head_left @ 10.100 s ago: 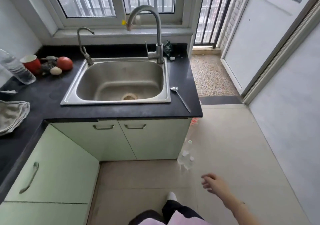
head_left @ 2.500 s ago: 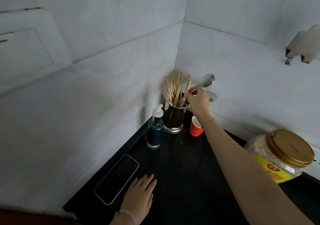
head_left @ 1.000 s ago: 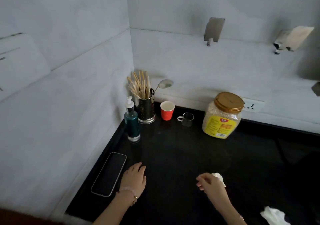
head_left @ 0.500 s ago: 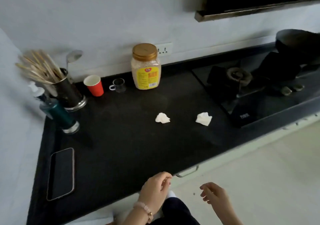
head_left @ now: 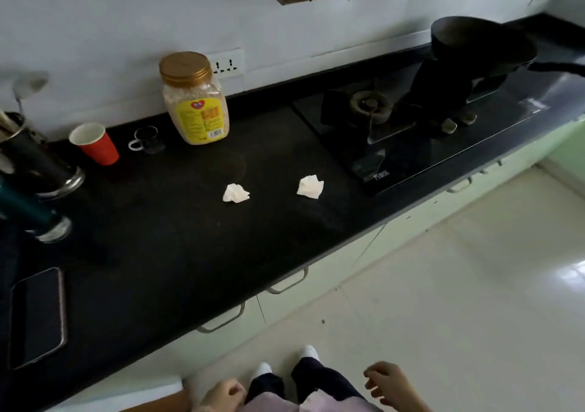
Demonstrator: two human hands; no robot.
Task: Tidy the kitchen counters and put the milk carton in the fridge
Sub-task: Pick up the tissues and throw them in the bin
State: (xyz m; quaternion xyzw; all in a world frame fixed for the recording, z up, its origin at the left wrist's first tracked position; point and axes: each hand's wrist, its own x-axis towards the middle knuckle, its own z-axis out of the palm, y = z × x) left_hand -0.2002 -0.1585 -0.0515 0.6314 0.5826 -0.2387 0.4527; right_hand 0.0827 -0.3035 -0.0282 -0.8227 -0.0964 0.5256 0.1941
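Observation:
Two crumpled white tissues lie on the black counter (head_left: 164, 253): one tissue (head_left: 235, 193) near the middle, the other tissue (head_left: 310, 186) to its right by the stove. My left hand (head_left: 223, 396) hangs low at the bottom edge, fingers loosely curled, holding nothing. My right hand (head_left: 387, 383) is also low over the floor, fingers loosely curled and empty. Both hands are off the counter. No milk carton is in view.
Along the wall stand a gold-lidded jar (head_left: 194, 98), a small glass cup (head_left: 147, 139), a red paper cup (head_left: 95, 144), a utensil holder (head_left: 34, 161) and a soap bottle (head_left: 34, 215). A phone (head_left: 38, 316) lies at the left. A gas stove (head_left: 408, 129) with a black pan (head_left: 481, 44) is at the right.
The view has shifted right and closer along the counter. Both hands have dropped lower and further from the counter edge. The tissues have not moved.

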